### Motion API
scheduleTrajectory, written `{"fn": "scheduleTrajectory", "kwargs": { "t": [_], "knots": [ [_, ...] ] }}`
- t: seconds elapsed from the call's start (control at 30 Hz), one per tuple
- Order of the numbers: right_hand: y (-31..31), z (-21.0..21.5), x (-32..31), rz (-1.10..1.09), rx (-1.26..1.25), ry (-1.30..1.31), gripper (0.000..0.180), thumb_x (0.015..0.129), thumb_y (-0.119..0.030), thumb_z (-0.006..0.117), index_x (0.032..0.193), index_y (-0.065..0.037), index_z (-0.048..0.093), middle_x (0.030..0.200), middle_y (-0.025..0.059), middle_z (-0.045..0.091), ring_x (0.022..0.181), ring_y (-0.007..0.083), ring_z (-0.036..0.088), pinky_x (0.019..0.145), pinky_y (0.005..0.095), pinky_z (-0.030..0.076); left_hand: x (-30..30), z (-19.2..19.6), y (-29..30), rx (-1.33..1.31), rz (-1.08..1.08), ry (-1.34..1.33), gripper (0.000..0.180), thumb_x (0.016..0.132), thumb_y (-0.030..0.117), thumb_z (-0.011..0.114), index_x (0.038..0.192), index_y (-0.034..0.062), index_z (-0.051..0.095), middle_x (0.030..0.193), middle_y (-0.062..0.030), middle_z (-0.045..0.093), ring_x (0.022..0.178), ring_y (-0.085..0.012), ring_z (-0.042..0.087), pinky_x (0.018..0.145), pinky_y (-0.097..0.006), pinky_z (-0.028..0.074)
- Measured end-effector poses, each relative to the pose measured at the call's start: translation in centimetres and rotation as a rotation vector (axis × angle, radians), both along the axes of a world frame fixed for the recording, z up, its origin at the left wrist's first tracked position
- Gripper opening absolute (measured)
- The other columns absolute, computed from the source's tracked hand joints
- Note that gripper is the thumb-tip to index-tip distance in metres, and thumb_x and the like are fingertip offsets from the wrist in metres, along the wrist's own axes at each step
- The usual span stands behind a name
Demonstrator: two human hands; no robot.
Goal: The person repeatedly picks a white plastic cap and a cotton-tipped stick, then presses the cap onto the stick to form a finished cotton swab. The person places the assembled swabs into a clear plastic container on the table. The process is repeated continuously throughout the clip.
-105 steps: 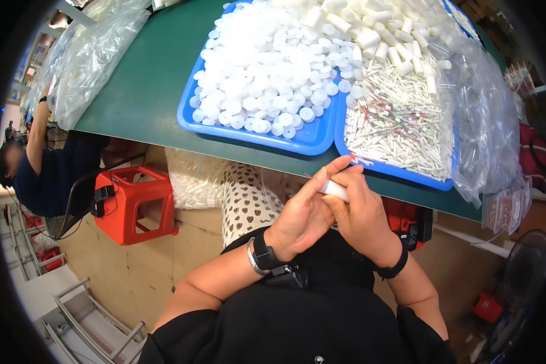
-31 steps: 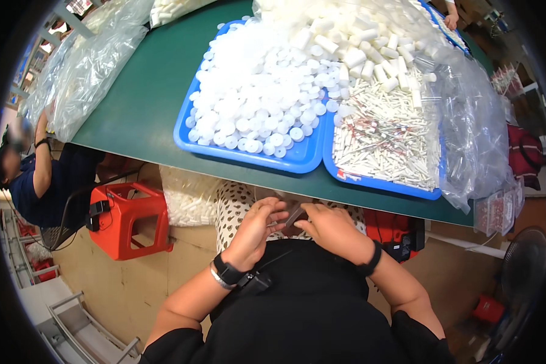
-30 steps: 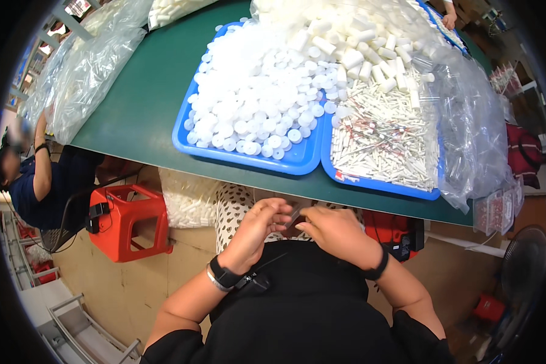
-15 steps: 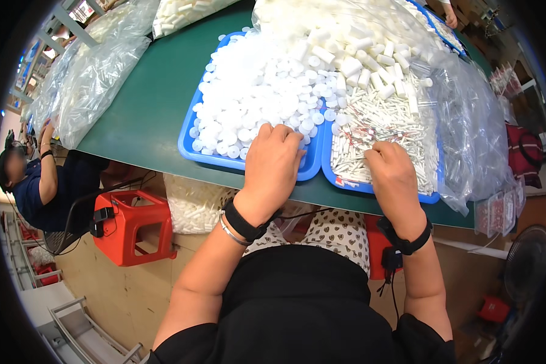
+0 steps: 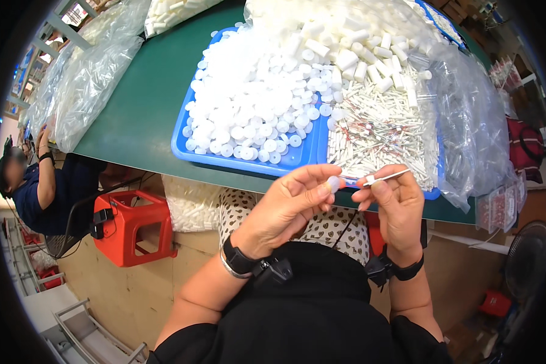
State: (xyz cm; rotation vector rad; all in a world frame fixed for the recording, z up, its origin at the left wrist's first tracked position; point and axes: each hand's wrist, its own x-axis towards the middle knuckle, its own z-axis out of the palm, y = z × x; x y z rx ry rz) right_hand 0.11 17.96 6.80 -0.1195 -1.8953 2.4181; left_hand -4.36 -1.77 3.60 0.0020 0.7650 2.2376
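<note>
Between the thumb and fingers of my left hand is a small translucent white disc. My right hand pinches a thin white stick with a small wider end facing the disc. The two pieces are close together, just off the table's front edge; a small gap shows between them. Beyond my left hand, a blue tray is heaped with similar discs. Beside it, a second blue tray holds many thin white sticks, some with reddish strands among them.
White foam-like cylinders spill from a clear bag behind the trays. Crumpled clear plastic lies on the right of the green table. A red stool stands lower left; another person sits at the far left.
Both hands have drawn back from the trays toward me and come closer together. The disc and the stick now show in my fingers, lifted clear of the piles.
</note>
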Motion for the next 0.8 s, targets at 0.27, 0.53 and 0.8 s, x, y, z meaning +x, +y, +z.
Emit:
{"fn": "scheduleTrajectory", "kwargs": {
  "t": [0.27, 0.53, 0.8],
  "knots": [
    [-1.0, -1.0, 0.4, 0.003, 0.088, -0.079, 0.01, 0.097, -0.004, 0.059, 0.104, 0.002, 0.054, 0.09, 0.0162, 0.07, 0.076, 0.0167, 0.07, 0.065, 0.0246, 0.055, 1.3, -2.1, 0.2, 0.175, 0.025, -0.214, 0.033, 0.1, 0.018, 0.057, 0.128, 0.0009, 0.055, 0.105, -0.0029, 0.065, 0.09, -0.0078, 0.06, 0.082, -0.025, 0.051],
    [-0.9, -1.1, 0.5, 0.007, 0.125, -0.098, 0.012, 0.097, -0.006, 0.059, 0.104, 0.001, 0.054, 0.089, 0.0154, 0.07, 0.075, 0.0157, 0.069, 0.064, 0.024, 0.054, 1.6, -2.3, 0.2, 0.171, 0.06, -0.22, 0.032, 0.1, 0.018, 0.058, 0.127, 0.0007, 0.056, 0.108, -0.0041, 0.065, 0.09, -0.0079, 0.06, 0.082, -0.024, 0.051],
    [-1.4, -1.3, 0.3, -0.038, 0.191, -0.05, 0.013, 0.097, -0.005, 0.06, 0.106, 0.001, 0.053, 0.091, 0.0143, 0.069, 0.077, 0.0148, 0.069, 0.065, 0.0231, 0.053, 1.8, -2.3, 0.0, 0.063, 0.069, -0.117, 0.03, 0.099, 0.018, 0.06, 0.125, 0.0026, 0.059, 0.11, -0.0054, 0.065, 0.09, -0.0079, 0.061, 0.081, -0.024, 0.051]
  ]
}}
